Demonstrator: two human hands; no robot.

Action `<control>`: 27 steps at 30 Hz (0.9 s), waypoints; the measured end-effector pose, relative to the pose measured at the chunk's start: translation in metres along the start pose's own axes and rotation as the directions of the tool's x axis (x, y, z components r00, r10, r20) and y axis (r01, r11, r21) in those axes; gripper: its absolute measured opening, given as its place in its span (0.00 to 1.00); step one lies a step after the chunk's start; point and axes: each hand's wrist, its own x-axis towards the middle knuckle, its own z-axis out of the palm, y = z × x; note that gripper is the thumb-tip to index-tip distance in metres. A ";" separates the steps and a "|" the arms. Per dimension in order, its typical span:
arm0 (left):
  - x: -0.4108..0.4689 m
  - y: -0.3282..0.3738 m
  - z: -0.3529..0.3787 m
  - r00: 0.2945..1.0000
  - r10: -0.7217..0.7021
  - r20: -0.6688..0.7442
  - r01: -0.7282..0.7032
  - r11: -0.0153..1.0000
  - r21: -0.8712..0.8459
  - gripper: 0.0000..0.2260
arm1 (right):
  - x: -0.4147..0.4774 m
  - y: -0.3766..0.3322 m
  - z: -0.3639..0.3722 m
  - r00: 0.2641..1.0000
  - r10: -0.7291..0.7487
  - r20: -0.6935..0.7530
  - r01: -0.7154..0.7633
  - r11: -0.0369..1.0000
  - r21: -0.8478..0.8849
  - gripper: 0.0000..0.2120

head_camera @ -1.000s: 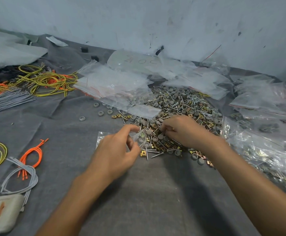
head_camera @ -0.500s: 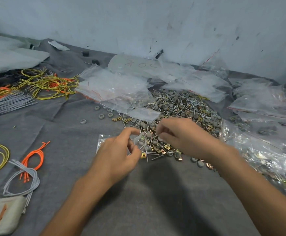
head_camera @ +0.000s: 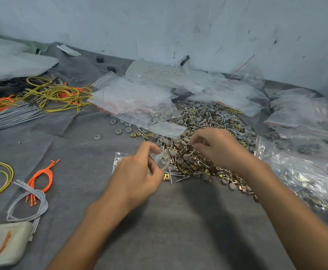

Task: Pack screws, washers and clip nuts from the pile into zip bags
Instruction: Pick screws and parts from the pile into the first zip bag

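Grey cloth point(head_camera: 178, 221) between the forearms lies open — pile point(head_camera: 208, 117) ahead, zip bags point(head_camera: 305, 172) right, perhaps filled; wires point(head_camera: 58, 92) left.

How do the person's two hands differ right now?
The left hand pinches a small zip bag at the near-left edge of the pile. The right hand hovers over it with curled fingers, and anything it holds is blurred. The left hand looks sharp, the right hand's fingertips smeared. Both show their backs, close together.

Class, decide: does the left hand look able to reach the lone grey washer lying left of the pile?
Probably not at once: bare cloth leaves the way to the washer free, but the left hand pinches a zip bag.
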 end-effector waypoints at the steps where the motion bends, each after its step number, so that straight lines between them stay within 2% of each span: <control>1: 0.000 0.000 0.000 1.000 0.000 0.001 0.000 1.000 0.005 0.17 | 0.001 0.005 0.001 0.998 0.029 0.057 -0.026 0.998 -0.057 0.07; 4: 0.001 -0.001 0.000 1.000 0.000 0.010 0.000 1.000 0.005 0.18 | 0.003 0.010 0.013 0.982 0.069 0.176 -0.042 0.988 -0.152 0.04; 18: 0.000 -0.003 0.001 1.000 -0.002 0.013 0.003 1.000 -0.013 0.16 | 0.001 0.010 0.000 0.963 0.073 0.259 -0.020 0.979 -0.201 0.12; 23: 0.000 -0.003 0.002 1.000 0.006 0.011 -0.006 1.000 -0.005 0.15 | -0.001 0.007 0.001 0.956 0.076 0.284 0.012 0.955 -0.295 0.13; 27: 0.000 -0.004 0.002 1.000 0.013 0.012 -0.013 1.000 0.000 0.16 | 0.004 0.008 0.006 0.955 0.035 0.294 0.081 0.925 -0.372 0.09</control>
